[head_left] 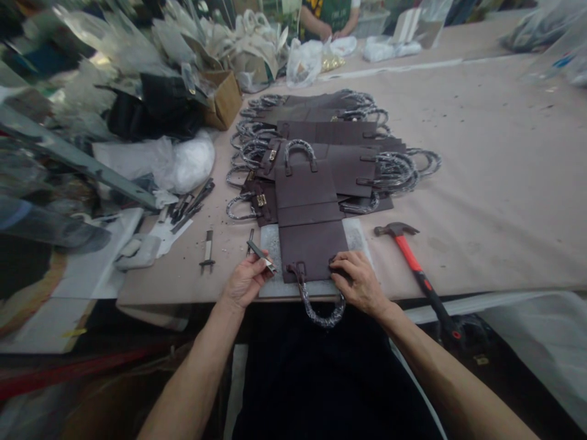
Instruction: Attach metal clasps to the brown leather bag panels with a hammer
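A dark brown leather bag panel (312, 244) lies flat on a grey slab (270, 241) at the table's near edge. Its wrapped handle (321, 311) hangs over the edge toward me. My left hand (245, 281) is closed around a thin metal punch tool (260, 255) just left of the panel. My right hand (360, 281) presses its curled fingers onto the panel's near right corner, at the handle tab.
A stack of several similar brown panels with wrapped handles (330, 153) lies behind. A red-handled hammer (415, 263) rests to the right. Small metal tools (208, 247) and plastic bags (183, 162) sit left. Another person (328, 18) works at the far end.
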`<state>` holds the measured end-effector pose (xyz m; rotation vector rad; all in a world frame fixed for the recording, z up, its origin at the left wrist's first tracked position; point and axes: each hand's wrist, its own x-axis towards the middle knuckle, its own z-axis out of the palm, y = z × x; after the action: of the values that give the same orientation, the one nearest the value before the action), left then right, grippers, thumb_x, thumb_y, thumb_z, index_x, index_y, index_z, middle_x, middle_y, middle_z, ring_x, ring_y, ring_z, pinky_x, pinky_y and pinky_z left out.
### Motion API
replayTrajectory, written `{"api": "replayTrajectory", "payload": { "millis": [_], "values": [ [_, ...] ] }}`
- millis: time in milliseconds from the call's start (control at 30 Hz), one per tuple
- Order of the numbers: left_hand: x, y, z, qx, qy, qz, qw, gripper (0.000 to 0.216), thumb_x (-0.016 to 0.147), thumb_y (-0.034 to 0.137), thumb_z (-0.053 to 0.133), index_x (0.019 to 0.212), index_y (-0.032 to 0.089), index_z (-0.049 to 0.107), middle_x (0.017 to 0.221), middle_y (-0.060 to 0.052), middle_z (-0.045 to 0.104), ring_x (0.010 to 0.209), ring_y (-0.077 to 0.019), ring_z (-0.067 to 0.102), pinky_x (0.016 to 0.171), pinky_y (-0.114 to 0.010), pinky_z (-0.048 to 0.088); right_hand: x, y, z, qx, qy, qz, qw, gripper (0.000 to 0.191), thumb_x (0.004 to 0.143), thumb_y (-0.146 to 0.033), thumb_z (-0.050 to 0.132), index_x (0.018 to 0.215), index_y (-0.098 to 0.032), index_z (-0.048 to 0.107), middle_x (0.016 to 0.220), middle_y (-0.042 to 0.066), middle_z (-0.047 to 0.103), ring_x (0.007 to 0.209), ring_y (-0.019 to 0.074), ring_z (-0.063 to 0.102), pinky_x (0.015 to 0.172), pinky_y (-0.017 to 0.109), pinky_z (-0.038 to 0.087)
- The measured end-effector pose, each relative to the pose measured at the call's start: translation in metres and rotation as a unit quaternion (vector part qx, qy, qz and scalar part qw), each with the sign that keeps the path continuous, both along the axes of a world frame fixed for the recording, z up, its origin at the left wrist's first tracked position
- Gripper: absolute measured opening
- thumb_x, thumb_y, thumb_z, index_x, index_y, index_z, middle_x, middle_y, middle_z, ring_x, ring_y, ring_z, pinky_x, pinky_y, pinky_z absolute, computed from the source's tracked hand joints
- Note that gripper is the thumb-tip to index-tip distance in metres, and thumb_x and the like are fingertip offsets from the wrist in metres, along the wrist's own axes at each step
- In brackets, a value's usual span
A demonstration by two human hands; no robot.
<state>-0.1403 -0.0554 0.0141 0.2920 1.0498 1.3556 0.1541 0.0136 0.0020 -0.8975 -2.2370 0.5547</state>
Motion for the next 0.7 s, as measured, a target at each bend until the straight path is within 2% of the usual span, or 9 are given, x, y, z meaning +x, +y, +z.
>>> {"api": "replayTrajectory", "payload": {
  "millis": [133, 367, 533, 700],
  "values": [
    [0.018, 0.004, 0.001, 0.028, -0.009, -0.019, 0.999, 0.048, 0.055, 0.029, 0.099, 0.09, 0.017, 0.068, 0.079, -0.001, 0.072, 0.07, -0.0128, 0.069, 0.06, -0.02, 0.057, 0.001, 0.001, 0.0, 0.004, -0.003, 0.002, 1.0, 0.01, 0.091, -0.019, 0.061, 0.099, -0.022, 0.067, 0.103, 0.008, 0.067, 0.098, 0.0256, 0.058, 0.087, 0.044, 0.048],
    [0.021, 0.004, 0.002, 0.046, 0.042, -0.022, 0.998, 0.047, 0.055, 0.031, 0.098, 0.088, 0.017, 0.068, 0.08, -0.003, 0.075, 0.068, -0.0138, 0.069, 0.058, -0.021, 0.056, 0.0, 0.002, -0.003, 0.008, 0.004, 0.003, 1.0, 0.01, 0.091, -0.019, 0.061, 0.098, -0.022, 0.066, 0.103, 0.008, 0.066, 0.097, 0.0253, 0.058, 0.086, 0.044, 0.048],
    [0.032, 0.012, 0.005, 0.061, 0.15, -0.031, 0.986, 0.042, 0.059, 0.031, 0.095, 0.088, 0.014, 0.069, 0.083, -0.006, 0.077, 0.068, -0.0157, 0.07, 0.059, -0.025, 0.059, 0.001, 0.001, -0.003, -0.004, 0.004, 0.006, 1.0, 0.011, 0.091, -0.018, 0.061, 0.1, -0.022, 0.066, 0.105, 0.008, 0.066, 0.099, 0.0256, 0.058, 0.087, 0.044, 0.047],
    [0.052, 0.025, 0.006, 0.084, 0.247, -0.057, 0.964, 0.034, 0.064, 0.03, 0.09, 0.086, 0.015, 0.07, 0.087, -0.007, 0.078, 0.078, -0.0187, 0.074, 0.073, -0.03, 0.062, 0.001, 0.0, -0.002, -0.013, 0.008, 0.006, 1.0, 0.012, 0.091, -0.017, 0.06, 0.101, -0.022, 0.065, 0.105, 0.008, 0.066, 0.1, 0.0254, 0.059, 0.088, 0.045, 0.047]
  ]
}}
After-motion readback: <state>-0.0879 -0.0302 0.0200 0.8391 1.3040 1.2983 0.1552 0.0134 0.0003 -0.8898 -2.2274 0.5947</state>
